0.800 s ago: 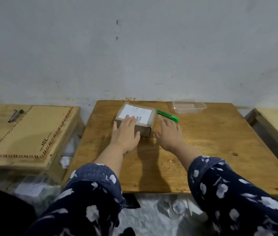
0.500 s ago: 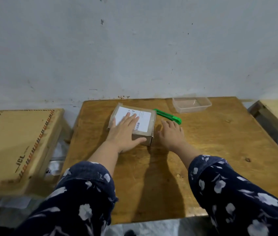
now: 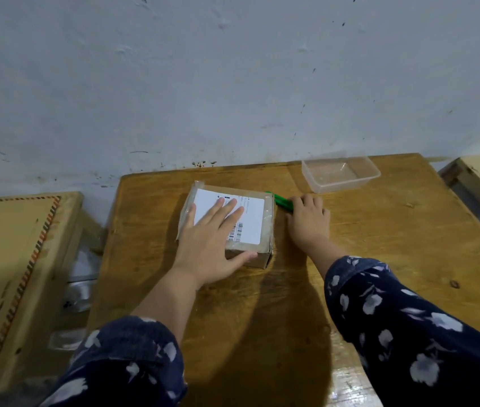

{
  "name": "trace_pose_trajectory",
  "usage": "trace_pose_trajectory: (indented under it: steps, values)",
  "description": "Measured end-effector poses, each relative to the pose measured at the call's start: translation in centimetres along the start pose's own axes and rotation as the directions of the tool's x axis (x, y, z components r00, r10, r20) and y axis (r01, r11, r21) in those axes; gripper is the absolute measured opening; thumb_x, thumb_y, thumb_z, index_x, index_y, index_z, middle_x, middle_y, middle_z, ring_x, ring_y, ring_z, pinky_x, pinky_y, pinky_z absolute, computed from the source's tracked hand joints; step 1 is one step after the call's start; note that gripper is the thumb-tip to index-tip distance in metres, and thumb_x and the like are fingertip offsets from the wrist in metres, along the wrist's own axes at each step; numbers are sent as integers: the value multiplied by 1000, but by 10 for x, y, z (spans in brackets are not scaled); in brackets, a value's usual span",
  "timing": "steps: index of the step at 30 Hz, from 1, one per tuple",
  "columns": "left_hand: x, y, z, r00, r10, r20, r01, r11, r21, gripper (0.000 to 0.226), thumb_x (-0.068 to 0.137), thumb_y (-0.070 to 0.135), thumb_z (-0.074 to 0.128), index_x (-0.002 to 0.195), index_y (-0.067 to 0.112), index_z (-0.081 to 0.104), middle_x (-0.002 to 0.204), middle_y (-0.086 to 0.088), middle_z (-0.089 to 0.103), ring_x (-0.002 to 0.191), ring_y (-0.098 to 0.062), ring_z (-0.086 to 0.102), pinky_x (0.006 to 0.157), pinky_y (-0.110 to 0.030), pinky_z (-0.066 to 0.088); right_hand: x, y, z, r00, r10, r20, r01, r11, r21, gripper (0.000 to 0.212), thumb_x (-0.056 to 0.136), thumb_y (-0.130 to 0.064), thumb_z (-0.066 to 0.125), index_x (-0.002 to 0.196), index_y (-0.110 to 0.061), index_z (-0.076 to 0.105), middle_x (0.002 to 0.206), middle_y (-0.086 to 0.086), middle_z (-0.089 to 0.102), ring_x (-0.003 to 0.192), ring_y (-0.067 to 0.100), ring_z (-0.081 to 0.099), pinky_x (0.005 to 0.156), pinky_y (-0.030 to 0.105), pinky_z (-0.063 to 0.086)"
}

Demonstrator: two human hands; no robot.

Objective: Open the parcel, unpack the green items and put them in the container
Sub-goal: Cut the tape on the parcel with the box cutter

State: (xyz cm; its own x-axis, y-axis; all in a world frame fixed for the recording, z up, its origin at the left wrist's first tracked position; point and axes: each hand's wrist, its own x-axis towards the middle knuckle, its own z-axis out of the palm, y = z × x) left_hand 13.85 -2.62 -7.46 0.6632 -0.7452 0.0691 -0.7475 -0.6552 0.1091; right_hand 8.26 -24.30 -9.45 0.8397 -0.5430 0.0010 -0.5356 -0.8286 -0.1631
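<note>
Left hand (image 3: 213, 245): lies flat on the parcel (image 3: 228, 223), fingers straight over its white label, thumb along the near edge.
Right hand (image 3: 309, 221): fingers curl over the green cutter (image 3: 279, 201); whether they grip it, I cannot tell.
Parcel: sealed, mid-table (image 3: 379, 259).
Cutter: just right of the parcel.
Container (image 3: 340, 174): clear, at the far edge, well apart from both hands.

A plain room: scuffed painted wall (image 3: 232, 83) behind low wooden tables (image 3: 379, 245).
</note>
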Motion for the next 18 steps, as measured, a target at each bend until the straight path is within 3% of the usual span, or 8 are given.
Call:
trace_pose_trajectory:
  steps: [6,11,13,16,18]
  values:
    - [0,10,1,998,-67,-16,67,998,-14,94,76,86,14,152,32,8,161,9,4,148,-12,-5,118,-55,-3,-5,-11,3,990,125,70,-132,985,114,40,93,-24,47,132,-14,44,132,11,46,119,30,43,95,43,38]
    - [5,39,1,978,-207,17,207,978,-1,93,79,82,14,153,26,3,162,3,-2,148,-17,-10,116,-56,-6,-10,-13,-13,964,214,160,-260,884,388,46,87,-16,61,131,-13,48,134,10,43,108,28,56,89,40,51]
    - [5,42,-1,974,-224,38,225,974,-14,92,80,81,14,153,25,5,162,3,-1,148,-18,-9,115,-56,-7,-12,-12,-24,959,240,151,-283,846,452,45,85,-14,64,127,-15,49,131,12,46,103,29,58,82,40,54]
    - [11,38,-11,969,-245,34,247,963,-108,85,83,78,17,152,27,15,161,4,9,149,-16,-1,116,-53,-2,-17,-10,-42,951,241,195,-309,798,517,45,85,-10,62,126,-17,45,119,15,56,88,30,65,55,33,54]
    - [17,25,-19,952,-305,-3,301,943,-138,79,88,73,20,152,26,18,161,2,10,149,-17,2,118,-50,1,-22,-9,-53,927,240,290,-367,743,559,46,87,-5,59,127,-18,40,116,16,57,85,31,66,54,33,55]
